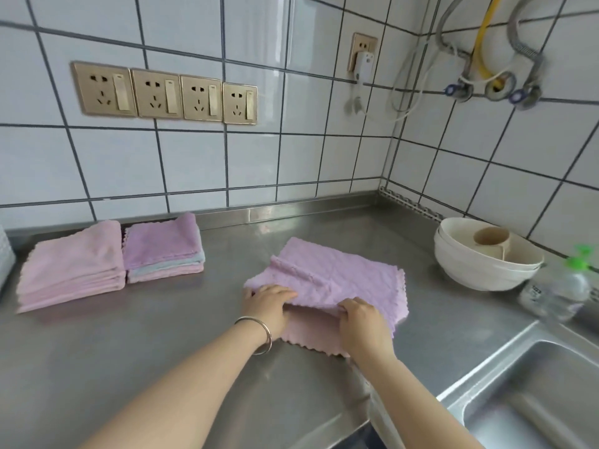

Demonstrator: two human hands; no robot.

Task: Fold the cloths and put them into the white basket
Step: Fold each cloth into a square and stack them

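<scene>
Cloths, pink and lilac microfibre, scalloped edges; catalogue by descending size.

Surface (129, 351): stainless steel, running back to a tiled wall, sink (534, 393) at its right end.

Stack of pink cloths (73, 273): folded, at the left rear of the surface. Beside it and seemingly touching, a second stack (162, 251) of lilac, pale blue and pink pieces.

Lilac cloth (340, 280): lies mid-surface, well apart from both stacks, partly folded, its near edge lifted over a lower layer. Judged light, soft and limp, with a plush nap that should cling to itself rather than slide; best taken by pinching the corners or the scalloped hem, then smoothed flat along the crease.

Nested white bowls (486, 270): right rear, a beige cup (491, 239) inside.

Clear bottle (557, 290): green cap, blurred, just beside the bowls.

Left hand (270, 301): fingers curled round the cloth's folded left edge; silver bangle (259, 335) on the wrist.

Right hand (361, 322): pinches the raised edge near its middle.

White basket: only a pale ribbed sliver (5, 257) shows at the far left edge; cannot tell whether it is the basket.
</scene>
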